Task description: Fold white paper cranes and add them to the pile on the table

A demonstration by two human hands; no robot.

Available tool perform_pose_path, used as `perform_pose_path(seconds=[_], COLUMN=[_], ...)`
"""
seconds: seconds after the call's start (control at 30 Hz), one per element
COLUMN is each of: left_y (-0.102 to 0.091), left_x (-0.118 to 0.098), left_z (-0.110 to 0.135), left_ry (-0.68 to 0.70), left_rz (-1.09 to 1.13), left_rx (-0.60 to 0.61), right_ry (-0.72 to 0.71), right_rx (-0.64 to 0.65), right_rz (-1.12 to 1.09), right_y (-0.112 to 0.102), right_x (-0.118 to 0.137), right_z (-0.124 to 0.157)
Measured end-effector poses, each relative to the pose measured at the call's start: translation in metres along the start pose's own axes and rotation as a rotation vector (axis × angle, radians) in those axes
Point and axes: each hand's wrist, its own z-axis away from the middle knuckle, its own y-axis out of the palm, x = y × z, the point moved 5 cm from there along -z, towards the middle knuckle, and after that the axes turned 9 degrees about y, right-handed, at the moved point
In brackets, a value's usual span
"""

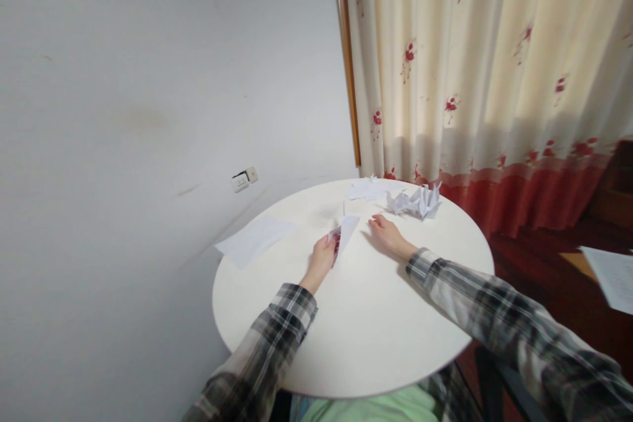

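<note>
My left hand point(324, 253) is closed on a small folded white paper piece point(345, 229), holding it just above the round white table point(366, 330). My right hand point(387, 233) rests on the table a little to the right of that piece, palm down with fingers curled; whether it holds anything is hidden. Folded white paper figures point(418, 200) lie in a cluster beyond my right hand near the table's far edge. Both arms wear plaid sleeves.
A flat white sheet point(254, 240) lies at the table's left edge, partly overhanging. More white paper point(364, 189) sits at the far edge. A grey wall with a socket point(244, 179) is left; a floral curtain point(484, 79) hangs behind. Another sheet point(610, 277) lies at right.
</note>
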Motion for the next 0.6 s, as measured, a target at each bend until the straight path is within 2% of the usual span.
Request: perform_pose_path(seconds=[0.07,0.2,0.37,0.47,0.6], left_y=[0.003,0.013,0.021,0.026,0.037], left_x=[0.004,0.005,0.002,0.000,0.003], left_z=[0.000,0.002,0.007,0.011,0.010], left_ry=[-0.091,-0.173,-0.222,-0.241,-0.341], left_rz=[0.132,0.387,0.454,0.437,0.453], left_rx=[-0.015,0.022,0.114,0.186,0.279], right_ry=[-0.038,-0.109,-0.138,-0.106,0.029], right_rx=[0.083,0.267,0.588,0.619,0.569], right_rz=[-0.160,-0.438,-0.831,-0.942,-0.975], right_y=[0.006,0.016,0.018,0.013,0.013], right_x=[0.003,0.013,0.033,0.037,0.029], right_z=[0.002,0.007,0.023,0.029,0.026])
